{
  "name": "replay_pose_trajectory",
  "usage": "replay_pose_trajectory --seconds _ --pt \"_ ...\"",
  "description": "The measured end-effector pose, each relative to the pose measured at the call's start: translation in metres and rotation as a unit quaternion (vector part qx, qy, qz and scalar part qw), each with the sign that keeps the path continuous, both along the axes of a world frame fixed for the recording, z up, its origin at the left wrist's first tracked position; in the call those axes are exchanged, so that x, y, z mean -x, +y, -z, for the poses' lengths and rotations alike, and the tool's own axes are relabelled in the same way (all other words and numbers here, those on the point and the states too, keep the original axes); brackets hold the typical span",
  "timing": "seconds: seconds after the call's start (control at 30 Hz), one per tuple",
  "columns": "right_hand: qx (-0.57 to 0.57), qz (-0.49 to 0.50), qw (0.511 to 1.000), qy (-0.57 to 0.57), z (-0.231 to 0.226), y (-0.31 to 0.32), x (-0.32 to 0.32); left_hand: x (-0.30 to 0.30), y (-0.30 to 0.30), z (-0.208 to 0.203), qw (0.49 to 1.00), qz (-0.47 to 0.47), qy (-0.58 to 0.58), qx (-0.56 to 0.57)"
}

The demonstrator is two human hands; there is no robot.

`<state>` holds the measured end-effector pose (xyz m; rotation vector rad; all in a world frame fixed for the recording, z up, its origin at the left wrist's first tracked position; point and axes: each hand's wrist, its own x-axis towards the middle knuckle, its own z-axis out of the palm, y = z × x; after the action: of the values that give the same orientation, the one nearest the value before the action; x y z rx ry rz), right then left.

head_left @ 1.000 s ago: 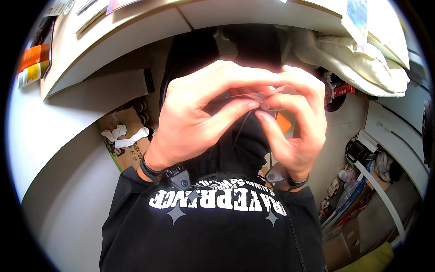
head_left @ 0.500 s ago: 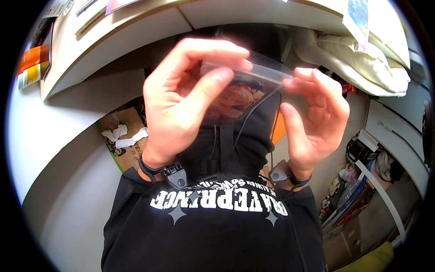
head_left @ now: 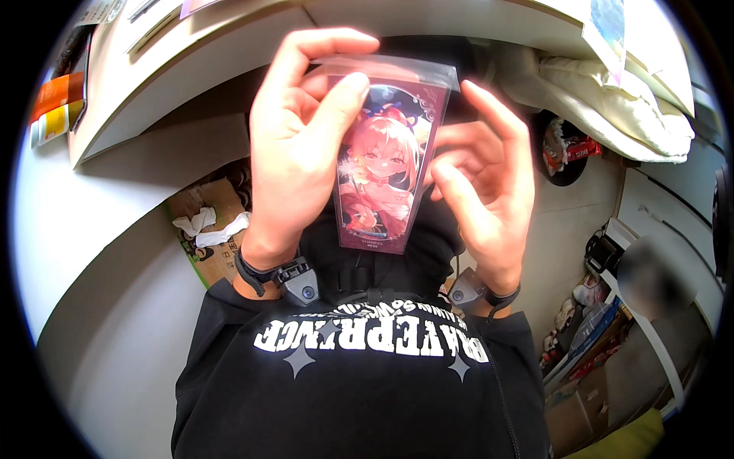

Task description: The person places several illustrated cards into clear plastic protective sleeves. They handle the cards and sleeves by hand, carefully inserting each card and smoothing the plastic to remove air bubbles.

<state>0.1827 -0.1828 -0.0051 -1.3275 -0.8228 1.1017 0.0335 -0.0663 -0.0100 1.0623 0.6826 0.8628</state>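
A tall illustrated card [head_left: 386, 180] with a pink-haired character sits inside a clear plastic sleeve [head_left: 413, 70], its front facing up toward me. My left hand [head_left: 306, 130] grips the sleeve's upper left side, thumb on the front and fingers behind it. Beside the right edge is my right hand [head_left: 489, 176], fingers curved and spread apart. Its index fingertip comes close to the sleeve's upper right corner. The thumb and other fingertips lie at or near the card's edge; whether they touch it, I cannot tell. Both wrists carry small grey cameras on black straps.
A white desk edge [head_left: 229, 42] curves ahead of me. Orange and yellow containers [head_left: 57, 111] stand at left. Below left lies a cardboard box [head_left: 222, 252] with white tissues. A cream cushion [head_left: 612, 107] is at upper right, above a black bin [head_left: 562, 157]. Cluttered shelves stand lower right.
The sleeved card has turned from a steep tilt to nearly face-on, showing its whole picture. My left hand has risen slightly; my right hand has moved left toward the card's edge.
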Motion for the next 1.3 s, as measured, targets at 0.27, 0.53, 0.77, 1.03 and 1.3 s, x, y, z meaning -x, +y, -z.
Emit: replay_pose_trajectory --seconds 0.27,0.53,0.77,1.03,1.3 --pt "-0.152 0.044 0.934 -0.321 0.015 0.008 -0.007 0.001 -0.008 0.009 0.998 0.050 0.027 0.011" --pt "-0.126 -0.013 0.843 -0.524 -0.003 0.010 -0.008 0.000 -0.008 0.006 0.998 0.028 0.043 0.030" --pt "-0.132 -0.005 0.848 -0.513 0.001 0.012 -0.010 0.001 -0.012 -0.002 0.993 0.074 0.080 0.055" --pt "-0.157 -0.020 0.908 -0.389 0.002 0.015 -0.007 -0.003 -0.017 -0.006 0.993 0.070 0.085 0.046" --pt "-0.150 -0.007 0.905 -0.398 0.000 0.016 -0.006 -0.001 -0.016 -0.005 0.986 0.086 0.131 0.049"
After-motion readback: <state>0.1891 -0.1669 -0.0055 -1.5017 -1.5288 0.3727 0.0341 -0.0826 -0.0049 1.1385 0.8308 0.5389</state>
